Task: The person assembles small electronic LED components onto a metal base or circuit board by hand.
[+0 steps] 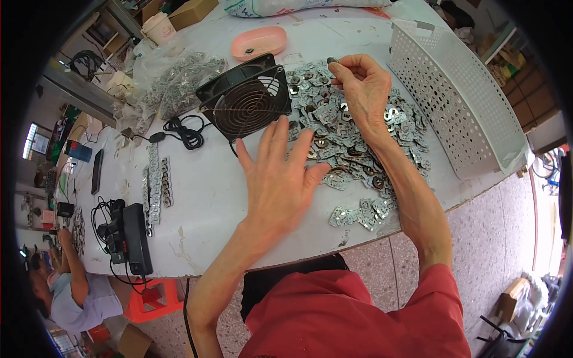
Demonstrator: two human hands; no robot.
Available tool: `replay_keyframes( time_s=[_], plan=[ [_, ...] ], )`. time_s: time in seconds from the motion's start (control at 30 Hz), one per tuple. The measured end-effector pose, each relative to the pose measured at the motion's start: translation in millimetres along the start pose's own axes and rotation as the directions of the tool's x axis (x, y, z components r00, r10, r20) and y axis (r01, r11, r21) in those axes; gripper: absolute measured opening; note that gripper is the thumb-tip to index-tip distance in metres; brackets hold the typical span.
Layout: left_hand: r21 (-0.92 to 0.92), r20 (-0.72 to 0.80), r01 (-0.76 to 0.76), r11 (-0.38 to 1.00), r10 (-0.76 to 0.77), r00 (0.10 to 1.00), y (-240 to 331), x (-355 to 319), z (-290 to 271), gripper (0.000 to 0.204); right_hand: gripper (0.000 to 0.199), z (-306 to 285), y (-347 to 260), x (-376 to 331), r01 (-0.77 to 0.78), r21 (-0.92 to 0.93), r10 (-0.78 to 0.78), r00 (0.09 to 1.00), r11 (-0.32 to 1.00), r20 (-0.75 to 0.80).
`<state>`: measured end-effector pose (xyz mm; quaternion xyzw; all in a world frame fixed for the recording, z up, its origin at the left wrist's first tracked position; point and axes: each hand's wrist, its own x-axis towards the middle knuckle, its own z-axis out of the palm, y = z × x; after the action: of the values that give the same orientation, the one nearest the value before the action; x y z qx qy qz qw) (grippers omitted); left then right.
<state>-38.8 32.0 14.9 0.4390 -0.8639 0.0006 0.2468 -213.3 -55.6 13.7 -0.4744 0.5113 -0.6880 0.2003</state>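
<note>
My right hand (365, 89) is raised over the far part of a heap of small metal plates (352, 158), its thumb and fingers pinched. A small dark roundish piece (332, 60) shows at the thumb tip; its kind is too small to make out. With fingers spread, my left hand (274, 179) is held palm down beside the heap's left edge. Its fingertips reach the near edge of a black square fan (250, 101) with a wire guard; whether they touch it I cannot tell. Many plates in the heap carry brown or silver round parts.
A white perforated basket (456, 98) stands to the right. Beyond the fan are a pink dish (258, 43) and a clear bag of metal parts (185, 83). Rows of stacked plates (155, 188) lie left, near a black power adapter (137, 238). Another person (80, 292) works at far left.
</note>
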Motion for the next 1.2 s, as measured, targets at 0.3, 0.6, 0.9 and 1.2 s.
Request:
replay_keyframes(
  time_s=[0.3,0.6,0.9,1.2],
  plan=[
    [-0.081,-0.064,0.072,0.994,-0.077,0.995,-44.5,1.8,-0.6,0.038,0.011,7.6,1.7,-6.2,0.048,-0.041,-0.045,0.997,0.998,0.068],
    [0.078,0.107,0.006,0.997,-0.014,0.994,-35.8,19.3,3.8,0.047,0.011,8.1,0.3,-5.8,0.031,-0.032,-0.029,0.998,0.999,0.059],
    [-0.333,-0.058,0.047,0.942,-0.07,0.996,-27.9,11.3,9.4,0.035,0.011,5.2,1.1,-4.2,0.032,-0.029,-0.03,0.997,0.999,0.064],
    [-0.45,-0.149,-0.247,0.858,0.2,0.968,-3.5,17.6,23.3,0.034,0.012,6.4,1.4,-3.7,0.027,-0.018,-0.025,0.997,0.999,0.066]
  ],
)
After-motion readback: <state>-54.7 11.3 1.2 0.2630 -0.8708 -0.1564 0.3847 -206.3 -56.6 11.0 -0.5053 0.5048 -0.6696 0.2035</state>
